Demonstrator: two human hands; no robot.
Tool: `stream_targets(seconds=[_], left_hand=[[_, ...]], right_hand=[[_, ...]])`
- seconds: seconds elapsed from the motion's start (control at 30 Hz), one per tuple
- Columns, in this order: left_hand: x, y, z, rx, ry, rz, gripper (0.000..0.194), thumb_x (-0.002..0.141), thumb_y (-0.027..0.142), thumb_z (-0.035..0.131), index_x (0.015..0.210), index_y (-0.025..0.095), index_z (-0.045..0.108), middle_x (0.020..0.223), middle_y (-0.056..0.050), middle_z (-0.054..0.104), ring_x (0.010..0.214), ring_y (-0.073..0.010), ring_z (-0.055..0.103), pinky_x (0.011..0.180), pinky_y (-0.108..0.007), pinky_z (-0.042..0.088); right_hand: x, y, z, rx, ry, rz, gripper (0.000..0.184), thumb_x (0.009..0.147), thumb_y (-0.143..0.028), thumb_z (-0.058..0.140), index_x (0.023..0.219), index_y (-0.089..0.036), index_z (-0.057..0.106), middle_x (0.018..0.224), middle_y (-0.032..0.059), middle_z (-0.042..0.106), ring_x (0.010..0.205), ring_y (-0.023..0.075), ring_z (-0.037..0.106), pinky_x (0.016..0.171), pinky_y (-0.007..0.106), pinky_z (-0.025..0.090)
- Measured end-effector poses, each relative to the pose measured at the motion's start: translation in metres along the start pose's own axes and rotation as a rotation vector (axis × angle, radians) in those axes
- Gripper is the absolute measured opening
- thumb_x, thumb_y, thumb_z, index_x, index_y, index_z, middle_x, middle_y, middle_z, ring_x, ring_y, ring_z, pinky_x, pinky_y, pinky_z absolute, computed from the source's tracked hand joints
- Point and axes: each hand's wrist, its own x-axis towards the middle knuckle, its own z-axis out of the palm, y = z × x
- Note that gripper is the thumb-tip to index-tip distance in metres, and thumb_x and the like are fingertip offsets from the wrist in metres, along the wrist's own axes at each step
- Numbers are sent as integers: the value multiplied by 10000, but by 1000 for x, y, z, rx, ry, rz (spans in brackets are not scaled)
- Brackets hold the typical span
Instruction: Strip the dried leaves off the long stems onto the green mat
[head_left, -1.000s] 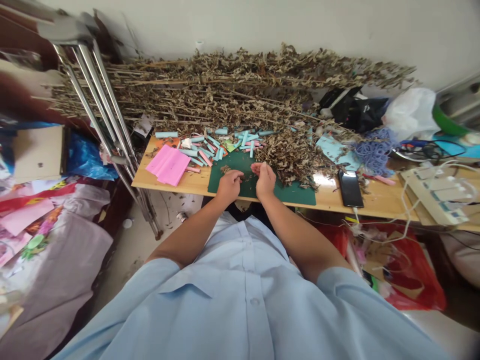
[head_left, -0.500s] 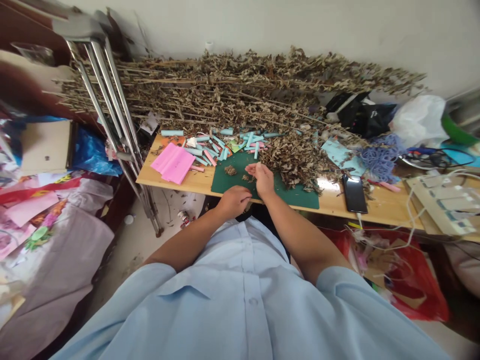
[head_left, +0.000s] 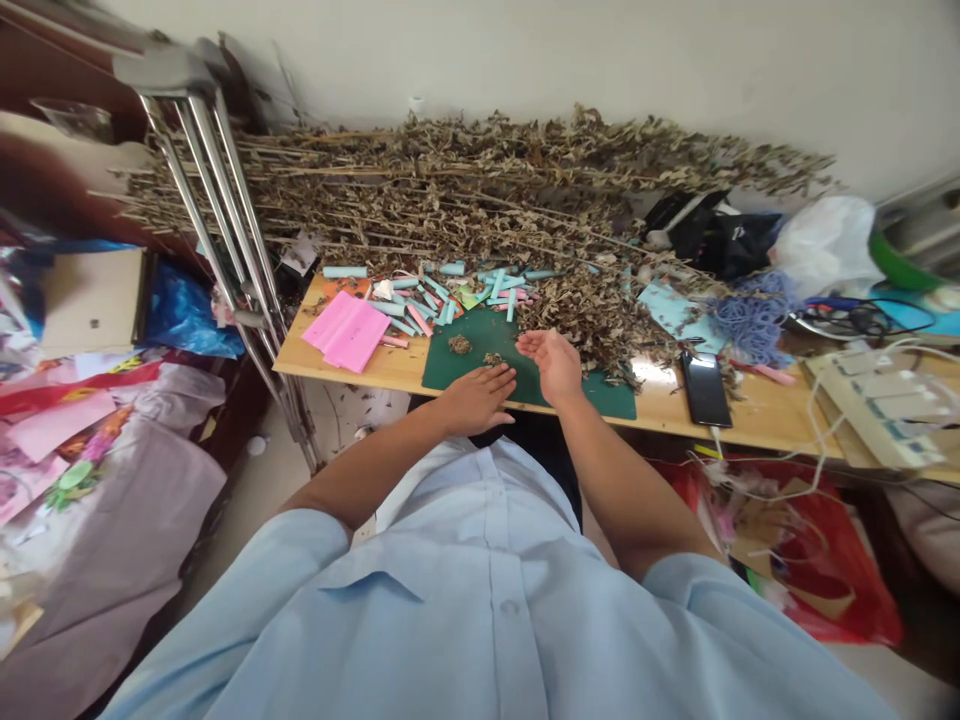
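A dark green cutting mat [head_left: 457, 370] lies at the front of a wooden table [head_left: 750, 415]. Two small clumps of dried leaf crumbs [head_left: 460, 344] sit on the mat. My left hand [head_left: 476, 398] rests flat at the mat's near edge, fingers stretched out and holding nothing. My right hand [head_left: 553, 362] hovers palm up over the mat, fingers open, next to a loose heap of dried leaves [head_left: 600, 315]. Rolled blue and pink paper tubes [head_left: 450, 290] lie scattered behind the mat.
Long dried branches [head_left: 465, 190] are piled along the wall. Pink paper sheets [head_left: 346, 332] lie at the left, a black phone [head_left: 702, 386] at the right. Metal crutches [head_left: 225, 230] lean beside the table. A power strip [head_left: 877, 405], cables and bags crowd the right.
Both hands were pinched together over the mat. The left hand drew back to the near edge and flattened. The right hand opened and turned palm up, shifting slightly right.
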Motion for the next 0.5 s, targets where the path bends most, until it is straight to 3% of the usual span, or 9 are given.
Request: stream_targets(seconds=[0.1,0.2,0.33,0.5], left_hand=[[0,-4,-23,-26,45,8,523,894,395,625,1372,189,570,1520,-145,462,1480,-266,325,1222,-447,230],[-11,-6,-32,-51,196,-97,379,936,295,552,1292,195,636,1413,-122,585,1395,-245,464,1173,-442,341],[-24,-6,-20,-98,359,-320,257,938,275,548,1106,225,736,1158,-93,733,1140,-227,660,1050,-388,478],[-22,-4,-11,-157,403,-337,179,908,262,597,967,233,764,1036,-65,757,1033,-216,691,981,-360,515]], right_hand=[[-11,2,-5,-36,-23,9,576,917,-709,411,1016,-211,684,1040,110,740,982,248,715,921,463,562],[-22,7,-5,-63,-11,21,535,918,-678,455,1098,-227,679,1224,103,696,1162,243,652,1013,467,511],[-23,20,15,-108,52,-5,563,917,-681,448,1214,-239,632,1360,97,618,1274,215,576,1086,449,449],[-1,27,51,-50,-9,-2,600,926,-702,385,1225,-233,612,1345,103,617,1259,214,583,1077,448,452]])
